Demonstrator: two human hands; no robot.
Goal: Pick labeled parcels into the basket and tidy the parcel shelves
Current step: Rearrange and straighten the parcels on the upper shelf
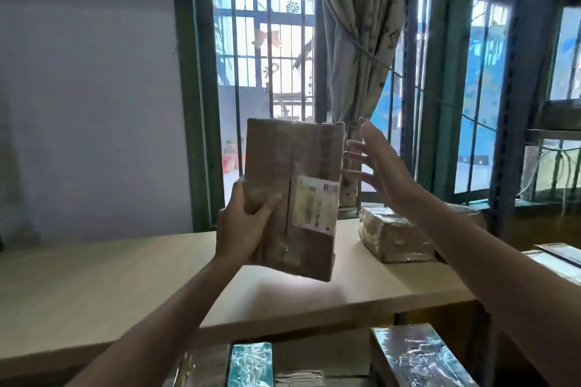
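Note:
A brown cardboard parcel [294, 198] wrapped in clear tape stands upright in the air above the wooden shelf top [125, 286]. A white printed label [316, 204] is stuck on its right side. My left hand [245, 226] grips the parcel's lower left corner, thumb across the front. My right hand [377, 166] hovers just right of the parcel with its fingers spread, not touching it. No basket is in view.
A second taped parcel [396, 236] lies on the shelf top at the right. More wrapped parcels [418, 358] sit on the shelf below. Flat packages [556, 261] rest at the far right by a blue metal rack [509, 135]. A barred window [267, 56] and a curtain [361, 41] stand behind.

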